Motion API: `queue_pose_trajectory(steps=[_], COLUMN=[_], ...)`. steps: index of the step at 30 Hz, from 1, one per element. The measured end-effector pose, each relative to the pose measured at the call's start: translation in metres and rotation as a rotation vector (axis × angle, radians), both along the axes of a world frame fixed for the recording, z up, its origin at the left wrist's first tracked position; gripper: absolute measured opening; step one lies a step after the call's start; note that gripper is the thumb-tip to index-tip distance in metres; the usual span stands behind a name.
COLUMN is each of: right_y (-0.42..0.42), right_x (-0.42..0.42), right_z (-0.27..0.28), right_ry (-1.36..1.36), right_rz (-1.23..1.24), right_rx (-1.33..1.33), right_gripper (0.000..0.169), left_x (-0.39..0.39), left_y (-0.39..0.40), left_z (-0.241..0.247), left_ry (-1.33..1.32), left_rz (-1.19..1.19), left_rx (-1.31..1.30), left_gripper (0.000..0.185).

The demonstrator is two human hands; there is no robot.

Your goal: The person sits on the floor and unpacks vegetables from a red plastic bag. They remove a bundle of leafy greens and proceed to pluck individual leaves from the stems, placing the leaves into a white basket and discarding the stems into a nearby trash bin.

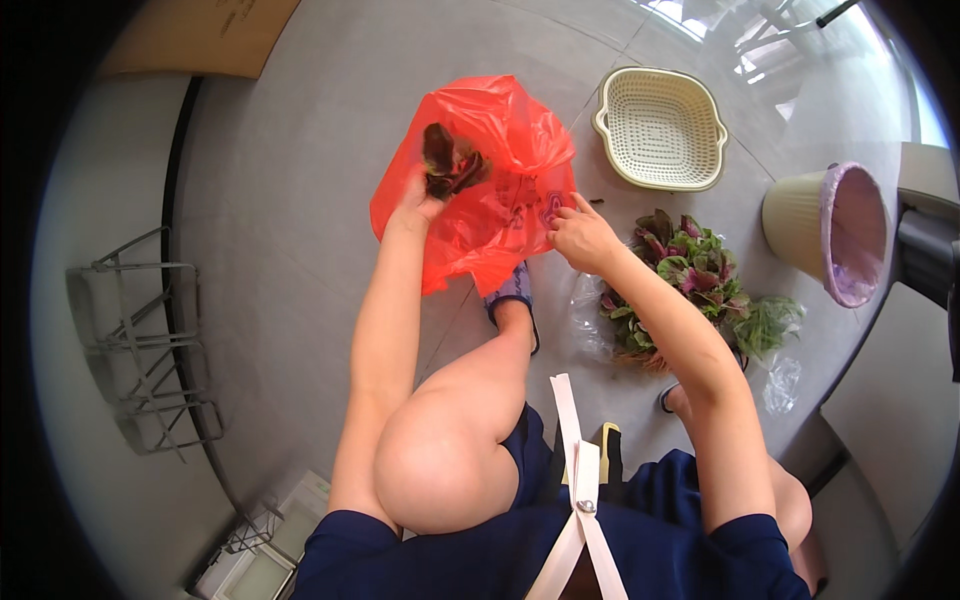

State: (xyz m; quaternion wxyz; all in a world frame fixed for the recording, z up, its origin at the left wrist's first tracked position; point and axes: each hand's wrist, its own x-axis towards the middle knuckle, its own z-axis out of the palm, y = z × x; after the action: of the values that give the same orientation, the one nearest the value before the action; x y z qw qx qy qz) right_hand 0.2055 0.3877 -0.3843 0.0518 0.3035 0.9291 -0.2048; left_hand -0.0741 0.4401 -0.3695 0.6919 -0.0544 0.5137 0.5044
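My left hand (420,198) holds a small bunch of dark reddish-brown leafy greens (452,166) over a red plastic bag (517,142). The thin bag lies spread and crumpled on the floor in front of me, with printing on its side. At the bag's right edge, my right hand (586,237) has its fingers curled on the plastic, index finger partly extended. Beneath my right forearm is a heap of red-and-green amaranth (697,270), its pinkish roots towards me. A feathery green herb bunch (769,326) sits against the heap's right side.
A cream double-layer colander basket (664,131) stands beyond the amaranth. Farther right is a beige bin (795,217) with a purple liner. Clear plastic wrap (592,315) lies by the greens. Wire racks (150,337) line the left wall; a cardboard box (202,34) is at upper left.
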Motion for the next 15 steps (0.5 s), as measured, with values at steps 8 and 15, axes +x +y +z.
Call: queue_pose_trajectory(steps=[8, 15], right_y=[-0.023, -0.021], right_x=[-0.013, 0.036], right_z=[0.064, 0.085], right_ry=[1.083, 1.435], right_rz=[-0.927, -1.026], right_rx=[-1.115, -1.241], right_gripper=[0.091, 0.093], left_x=[0.101, 0.184], left_y=[-0.026, -0.038], left_z=[0.062, 0.066], left_ry=[0.717, 0.489], left_rz=[-0.974, -0.827], left_rx=[0.245, 0.522], left_gripper=[0.02, 0.054])
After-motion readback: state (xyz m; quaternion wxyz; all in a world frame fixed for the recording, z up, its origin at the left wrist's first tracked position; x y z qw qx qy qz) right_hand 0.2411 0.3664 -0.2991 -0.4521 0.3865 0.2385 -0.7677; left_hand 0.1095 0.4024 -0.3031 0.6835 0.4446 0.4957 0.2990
